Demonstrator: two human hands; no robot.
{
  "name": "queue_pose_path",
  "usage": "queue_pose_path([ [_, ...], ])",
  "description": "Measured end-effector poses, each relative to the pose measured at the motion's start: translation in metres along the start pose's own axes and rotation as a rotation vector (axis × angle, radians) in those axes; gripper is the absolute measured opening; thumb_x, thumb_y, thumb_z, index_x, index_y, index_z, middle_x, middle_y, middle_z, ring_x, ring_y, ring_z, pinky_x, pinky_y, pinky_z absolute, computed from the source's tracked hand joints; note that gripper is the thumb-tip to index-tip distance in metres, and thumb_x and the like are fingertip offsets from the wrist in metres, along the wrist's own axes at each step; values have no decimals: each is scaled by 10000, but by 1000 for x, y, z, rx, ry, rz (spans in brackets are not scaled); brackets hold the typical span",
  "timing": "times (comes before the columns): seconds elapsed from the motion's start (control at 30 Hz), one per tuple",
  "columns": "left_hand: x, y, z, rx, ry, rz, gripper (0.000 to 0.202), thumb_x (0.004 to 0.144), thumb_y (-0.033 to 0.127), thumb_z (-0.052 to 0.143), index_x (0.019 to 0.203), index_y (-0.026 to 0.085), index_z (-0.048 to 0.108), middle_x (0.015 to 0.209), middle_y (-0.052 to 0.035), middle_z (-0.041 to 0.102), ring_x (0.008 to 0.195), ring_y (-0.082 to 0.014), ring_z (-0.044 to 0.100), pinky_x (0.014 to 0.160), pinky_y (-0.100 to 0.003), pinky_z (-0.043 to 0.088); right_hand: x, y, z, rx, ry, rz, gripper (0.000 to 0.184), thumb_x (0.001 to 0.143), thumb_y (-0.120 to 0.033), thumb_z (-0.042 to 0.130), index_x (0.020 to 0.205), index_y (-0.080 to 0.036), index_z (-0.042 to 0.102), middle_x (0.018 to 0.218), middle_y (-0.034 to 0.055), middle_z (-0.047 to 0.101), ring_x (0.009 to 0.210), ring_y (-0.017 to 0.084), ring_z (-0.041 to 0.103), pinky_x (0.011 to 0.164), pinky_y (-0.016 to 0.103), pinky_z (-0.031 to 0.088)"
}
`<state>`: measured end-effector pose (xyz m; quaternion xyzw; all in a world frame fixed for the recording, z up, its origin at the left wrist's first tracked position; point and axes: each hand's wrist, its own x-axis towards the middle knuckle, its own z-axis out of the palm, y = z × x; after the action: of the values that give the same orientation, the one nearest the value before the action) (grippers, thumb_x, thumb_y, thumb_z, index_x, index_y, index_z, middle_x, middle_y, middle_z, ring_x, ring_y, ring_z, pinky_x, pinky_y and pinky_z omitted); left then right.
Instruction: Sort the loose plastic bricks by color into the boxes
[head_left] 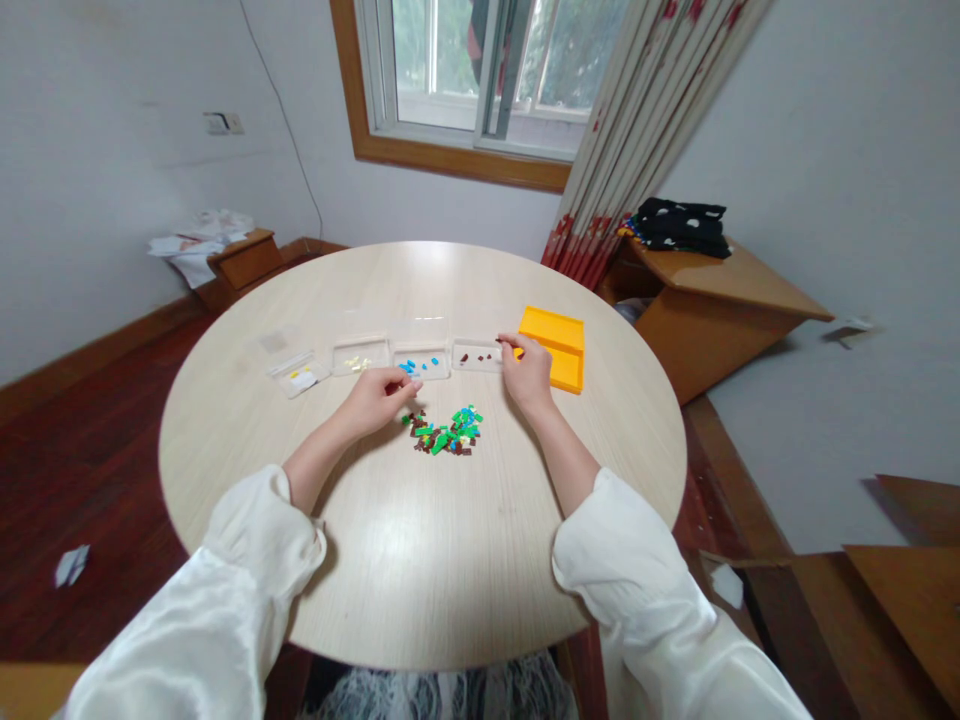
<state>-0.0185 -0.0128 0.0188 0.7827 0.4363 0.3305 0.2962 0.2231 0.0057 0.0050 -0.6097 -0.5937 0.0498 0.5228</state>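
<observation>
A loose pile of small toy building bricks (448,438) in green, brown, blue and a little yellow lies on the round table. At its upper left edge is my left hand (380,398), its thumb and fingers drawn together; whatever they may hold is too small to make out. My right hand (529,375) is over the right end of a clear tray (474,369) with a few brown bricks (481,358) inside, and pinches a tiny brown brick (500,339). Beside that tray, the middle clear tray (435,377) contains blue bricks (409,367). Pale yellow bricks (358,363) lie in the left clear tray (335,360).
An orange-yellow open case (566,328) stands just behind and right of my right hand. Left of the trays lies a small clear bag (294,376) with white and yellow contents. The round table (420,580) has its curved edge close to my forearms.
</observation>
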Motion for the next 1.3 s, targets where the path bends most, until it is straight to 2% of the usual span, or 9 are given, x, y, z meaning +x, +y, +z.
queue_pose_path([
  [0.13, 1, -5, -4, 24, -99, 33, 219, 788, 289, 540, 674, 148, 662, 625, -13, 575, 589, -116, 481, 584, -257, 368, 1, 7, 1, -34, -11, 24, 271, 800, -153, 476, 918, -139, 719, 993, 123, 728, 933, 232, 660, 871, 396, 479],
  [0.23, 1, -6, -8, 20, -196, 69, 184, 766, 252, 555, 752, 146, 706, 736, -52, 643, 655, -127, 526, 612, -258, 389, 0, 8, 3, -38, -20, 19, 282, 794, -140, 472, 926, -140, 722, 999, 122, 728, 952, 233, 660, 885, 403, 479],
  [0.37, 0, -6, -12, -4, -260, 83, 191, 755, 214, 555, 815, 152, 725, 830, -74, 662, 691, -127, 545, 620, -254, 407, 0, 9, 4, -29, -23, 4, 295, 791, -136, 458, 921, -154, 723, 1003, 111, 729, 961, 228, 660, 890, 408, 480],
  [0.57, -1, -7, -12, -9, -353, 135, 258, 745, 144, 508, 830, 174, 750, 858, -76, 651, 776, -143, 575, 675, -255, 443, -1, 8, 5, -33, -34, -18, 297, 792, -138, 457, 916, -169, 725, 995, 97, 732, 963, 216, 660, 904, 402, 480],
  [0.77, 0, -14, -11, 65, -306, 116, 266, 719, 118, 508, 830, 172, 743, 830, -60, 646, 712, -131, 568, 662, -250, 436, -1, 8, 5, -38, -46, -25, 303, 790, -139, 451, 914, -172, 725, 995, 94, 732, 950, 219, 658, 898, 406, 481],
  [0.97, 4, -18, -10, 132, -226, 85, 175, 723, 154, 551, 770, 160, 719, 760, -42, 635, 608, -115, 507, 616, -250, 408, -2, 7, 5, -46, -53, -34, 296, 791, -139, 455, 912, -167, 724, 988, 100, 732, 946, 224, 657, 892, 409, 480],
  [1.13, 7, -22, -9, 168, -210, 68, 130, 718, 170, 560, 723, 160, 690, 714, -28, 630, 602, -115, 511, 608, -242, 401, -2, 8, 6, -51, -69, -35, 292, 796, -136, 454, 913, -168, 720, 985, 100, 729, 946, 228, 649, 892, 414, 471],
  [1.3, 6, -20, -7, 146, -136, 28, 134, 734, 189, 546, 722, 150, 675, 677, -34, 649, 612, -132, 528, 603, -251, 398, -3, 5, 6, -55, -87, -50, 289, 805, -132, 452, 916, -173, 715, 988, 88, 726, 941, 215, 644, 880, 388, 474],
])
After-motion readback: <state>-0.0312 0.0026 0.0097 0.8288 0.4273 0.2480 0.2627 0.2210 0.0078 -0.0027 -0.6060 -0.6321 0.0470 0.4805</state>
